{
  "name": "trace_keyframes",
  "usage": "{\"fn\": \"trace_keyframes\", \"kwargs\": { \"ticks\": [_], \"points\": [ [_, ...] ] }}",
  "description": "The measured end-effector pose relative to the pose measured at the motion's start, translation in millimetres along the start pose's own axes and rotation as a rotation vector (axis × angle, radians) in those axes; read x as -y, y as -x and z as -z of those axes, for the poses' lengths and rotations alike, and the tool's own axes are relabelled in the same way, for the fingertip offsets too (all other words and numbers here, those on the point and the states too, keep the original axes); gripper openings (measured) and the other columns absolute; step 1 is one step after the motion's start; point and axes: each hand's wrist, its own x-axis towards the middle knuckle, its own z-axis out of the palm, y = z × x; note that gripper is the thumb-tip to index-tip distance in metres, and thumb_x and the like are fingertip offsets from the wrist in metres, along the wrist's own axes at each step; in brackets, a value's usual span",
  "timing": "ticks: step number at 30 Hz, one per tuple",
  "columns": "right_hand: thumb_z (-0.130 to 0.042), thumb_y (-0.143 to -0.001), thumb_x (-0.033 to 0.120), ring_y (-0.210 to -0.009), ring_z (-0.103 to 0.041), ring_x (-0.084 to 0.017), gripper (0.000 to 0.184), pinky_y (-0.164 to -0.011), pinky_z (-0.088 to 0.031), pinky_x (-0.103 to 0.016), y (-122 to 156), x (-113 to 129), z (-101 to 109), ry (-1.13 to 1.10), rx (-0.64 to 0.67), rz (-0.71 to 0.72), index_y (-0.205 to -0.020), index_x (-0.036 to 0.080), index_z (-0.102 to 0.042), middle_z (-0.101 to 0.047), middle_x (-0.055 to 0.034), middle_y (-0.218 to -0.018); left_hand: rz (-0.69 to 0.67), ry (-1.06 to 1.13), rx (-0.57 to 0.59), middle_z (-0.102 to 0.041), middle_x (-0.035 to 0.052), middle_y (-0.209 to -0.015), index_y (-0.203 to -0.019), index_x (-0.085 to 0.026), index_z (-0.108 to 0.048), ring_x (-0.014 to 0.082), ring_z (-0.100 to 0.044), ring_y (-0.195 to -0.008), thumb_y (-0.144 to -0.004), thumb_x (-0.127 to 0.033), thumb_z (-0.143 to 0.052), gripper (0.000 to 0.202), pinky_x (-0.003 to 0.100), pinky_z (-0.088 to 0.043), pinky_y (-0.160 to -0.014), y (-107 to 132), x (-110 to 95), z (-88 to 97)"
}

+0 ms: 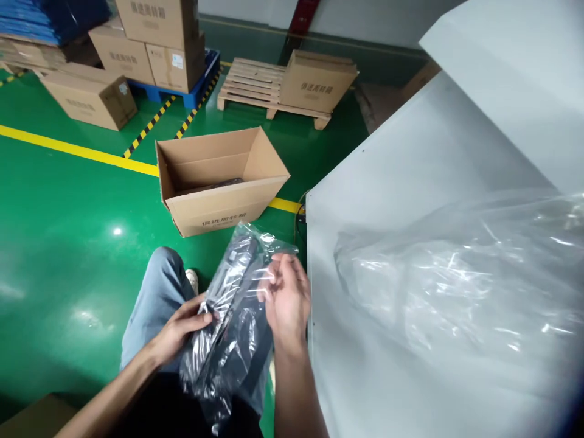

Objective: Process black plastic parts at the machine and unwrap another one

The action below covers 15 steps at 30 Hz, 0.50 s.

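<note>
A clear plastic bag (232,316) with a black item inside lies over my lap. My left hand (182,328) grips the bag's left edge, fingers curled on it. My right hand (286,298) pinches the plastic near the bag's upper right edge, beside the corner of the white table (392,201).
An open cardboard box (219,179) stands on the green floor ahead, something dark inside. A heap of clear plastic bags (460,274) lies on the white table. Closed cartons (91,97) and a wooden pallet (255,85) with a carton (317,79) stand farther back. A yellow line crosses the floor.
</note>
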Motion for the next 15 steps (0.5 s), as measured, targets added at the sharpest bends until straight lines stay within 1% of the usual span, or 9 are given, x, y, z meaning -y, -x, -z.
{"fn": "trace_keyframes", "kwargs": {
  "ticks": [2,4,5,6,8,10,11,13,15],
  "points": [
    [-0.077,-0.087,0.069,-0.035,-0.034,-0.006,0.047,-0.032,-0.031,-0.022,9.6,4.3,-4.8,0.037,0.06,0.057,-0.086,0.025,-0.06,-0.046,0.0113,-0.059,-0.082,-0.045,0.073,-0.076,0.0073,-0.12,-0.132,-0.025,-0.073,0.0303,-0.067,-0.113,-0.081,-0.057,-0.086,0.062,0.041,-0.047,-0.109,-9.2,-4.4,-7.0],
    [-0.071,-0.091,0.07,-0.035,-0.035,-0.006,0.047,-0.031,-0.03,-0.022,17.3,8.0,-7.1,0.112,0.131,0.099,-0.087,0.025,-0.06,-0.046,0.0108,-0.059,-0.179,-0.126,0.069,-0.073,0.0062,-0.129,-0.141,-0.028,-0.066,0.0295,-0.065,-0.121,-0.081,-0.055,-0.088,0.069,0.039,-0.046,-0.112,-17.0,-6.1,-17.5],
    [-0.07,-0.093,0.071,-0.036,-0.035,-0.006,0.047,-0.032,-0.03,-0.022,19.6,9.3,-6.9,0.156,0.149,0.115,-0.088,0.025,-0.061,-0.046,0.0107,-0.059,-0.213,-0.165,0.041,-0.073,0.0059,-0.128,-0.14,-0.029,-0.066,0.0287,-0.064,-0.12,-0.08,-0.054,-0.09,0.069,0.038,-0.047,-0.11,-20.1,-5.9,-23.0],
    [-0.068,-0.094,0.072,-0.037,-0.036,-0.007,0.047,-0.032,-0.03,-0.022,20.6,10.3,-5.8,0.196,0.141,0.131,-0.09,0.025,-0.062,-0.046,0.0105,-0.059,-0.236,-0.194,0.007,-0.073,0.0057,-0.126,-0.135,-0.028,-0.068,0.0276,-0.065,-0.118,-0.08,-0.053,-0.09,0.065,0.036,-0.048,-0.107,-22.3,-5.4,-27.9],
    [-0.068,-0.094,0.072,-0.041,-0.039,-0.007,0.047,-0.035,-0.032,-0.021,18.4,11.2,-0.8,0.257,0.055,0.172,-0.093,0.025,-0.063,-0.046,0.01,-0.06,-0.248,-0.225,-0.039,-0.074,0.0053,-0.116,-0.124,-0.024,-0.072,0.025,-0.065,-0.109,-0.083,-0.056,-0.087,0.054,0.032,-0.05,-0.1,-23.9,-4.5,-34.2],
    [-0.069,-0.093,0.072,-0.044,-0.041,-0.007,0.048,-0.038,-0.033,-0.021,12.0,11.1,6.2,0.281,-0.052,0.197,-0.096,0.024,-0.064,-0.047,0.0095,-0.061,-0.21,-0.231,-0.024,-0.073,0.0048,-0.105,-0.117,-0.022,-0.075,0.0227,-0.064,-0.099,-0.087,-0.059,-0.082,0.049,0.03,-0.051,-0.092,-21.5,-4.7,-35.4],
    [-0.071,-0.092,0.072,-0.045,-0.04,-0.007,0.048,-0.038,-0.032,-0.021,8.4,10.8,9.8,0.28,-0.082,0.192,-0.096,0.024,-0.065,-0.047,0.0095,-0.061,-0.18,-0.231,-0.003,-0.073,0.0048,-0.101,-0.116,-0.021,-0.076,0.022,-0.063,-0.096,-0.088,-0.061,-0.081,0.05,0.029,-0.051,-0.088,-19.4,-5.3,-34.5],
    [-0.073,-0.089,0.073,-0.043,-0.037,-0.007,0.051,-0.037,-0.029,-0.021,3.0,9.7,15.3,0.268,-0.094,0.163,-0.097,0.023,-0.066,-0.046,0.0101,-0.061,-0.124,-0.223,0.032,-0.072,0.0055,-0.098,-0.114,-0.018,-0.077,0.0212,-0.062,-0.092,-0.086,-0.063,-0.081,0.053,0.029,-0.051,-0.084,-15.1,-6.6,-31.8],
    [-0.073,-0.088,0.074,-0.042,-0.034,-0.006,0.053,-0.037,-0.027,-0.021,2.4,7.6,18.1,0.268,-0.097,0.146,-0.098,0.022,-0.068,-0.045,0.0105,-0.06,-0.091,-0.227,0.017,-0.07,0.0053,-0.094,-0.11,-0.017,-0.077,0.0196,-0.06,-0.085,-0.084,-0.068,-0.081,0.058,0.028,-0.05,-0.077,-12.7,-7.7,-29.7]
  ]
}}
